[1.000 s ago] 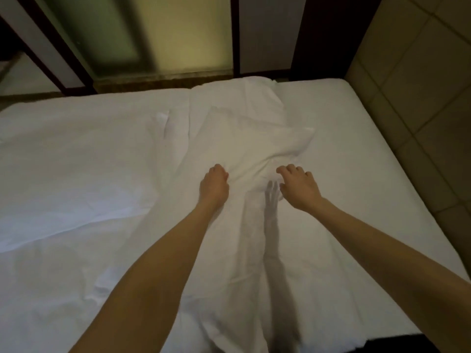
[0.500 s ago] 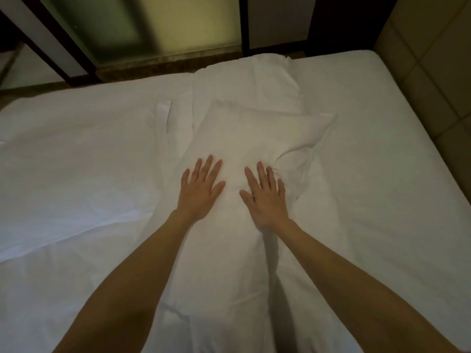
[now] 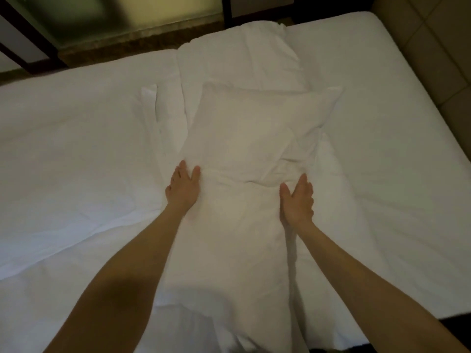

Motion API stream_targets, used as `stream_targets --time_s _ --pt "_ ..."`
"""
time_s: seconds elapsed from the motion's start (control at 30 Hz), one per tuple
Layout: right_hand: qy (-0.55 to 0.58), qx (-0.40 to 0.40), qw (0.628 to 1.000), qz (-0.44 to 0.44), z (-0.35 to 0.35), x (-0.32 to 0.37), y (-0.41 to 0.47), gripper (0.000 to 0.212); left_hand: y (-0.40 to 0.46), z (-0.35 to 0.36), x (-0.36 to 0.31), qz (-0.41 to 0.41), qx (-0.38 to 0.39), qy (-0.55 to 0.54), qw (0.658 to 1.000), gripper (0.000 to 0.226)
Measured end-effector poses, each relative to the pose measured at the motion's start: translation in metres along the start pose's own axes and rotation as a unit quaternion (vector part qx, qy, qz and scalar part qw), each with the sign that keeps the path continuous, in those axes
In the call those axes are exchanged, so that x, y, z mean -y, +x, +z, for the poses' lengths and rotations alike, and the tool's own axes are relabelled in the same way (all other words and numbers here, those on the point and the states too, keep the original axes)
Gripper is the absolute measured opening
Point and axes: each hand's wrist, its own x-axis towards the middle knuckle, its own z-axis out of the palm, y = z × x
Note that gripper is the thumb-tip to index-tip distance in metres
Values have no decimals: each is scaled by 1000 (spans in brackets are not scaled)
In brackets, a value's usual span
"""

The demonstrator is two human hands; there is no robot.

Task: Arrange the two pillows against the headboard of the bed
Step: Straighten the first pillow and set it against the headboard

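Observation:
A white pillow (image 3: pixel 242 154) lies lengthwise down the middle of the white bed (image 3: pixel 76 149), its far end toward the back. A second white pillow (image 3: pixel 244 54) lies beyond it, partly under its far end. My left hand (image 3: pixel 183 189) presses flat against the near pillow's left side, fingers apart. On the pillow's right side rests my right hand (image 3: pixel 297 200), palm turned inward, fingers together and extended. Neither hand grips the cloth. The padded beige headboard (image 3: pixel 438 47) runs along the right edge of the bed.
A rumpled white duvet (image 3: pixel 63 212) covers the left part of the bed. Bare sheet (image 3: pixel 382 123) stretches between the pillows and the headboard. Behind the bed are dark frames and a frosted glass panel (image 3: pixel 114 14). The bed's near right corner (image 3: pixel 382 335) drops to dark floor.
My hands first held the pillow's middle with curled fingers, then lay flat on top. They have now slid apart to its left and right sides. The camera moved closer.

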Motion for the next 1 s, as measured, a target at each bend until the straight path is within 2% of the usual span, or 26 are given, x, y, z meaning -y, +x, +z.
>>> stream_targets --time_s 0.1,0.17,0.23,0.4,0.47,0.6,0.7,0.8,0.93,1.0 --pt "172 0 978 120 -6 9 1 80 15 -18 9 -41 17 -69 997 66" --pt "181 26 966 181 -6 9 3 79 22 -25 16 -76 56 -115 989 68" --pt "188 26 961 200 -2 9 2 72 23 -27 21 -82 94 -141 982 71" --pt "151 -81 974 148 5 -3 -5 19 11 -24 27 -91 89 -168 978 56" --pt "156 -146 968 131 -3 -9 -3 13 8 -24 26 -70 62 -163 982 50" --pt "172 -258 946 93 -29 -24 0 17 -4 -25 15 -56 -23 -174 983 48" --pt "220 -279 930 90 -39 -23 4 28 -8 -29 3 -90 -7 -226 970 48" --pt "226 -300 924 69 -53 -13 11 19 -20 -32 -2 -120 34 -237 964 46" --pt "150 -271 950 38 -75 -6 20 13 -37 -15 -2 -114 48 -230 965 44" --pt "102 -226 967 53 -79 -3 20 10 -46 -1 1 -61 11 -142 988 40"
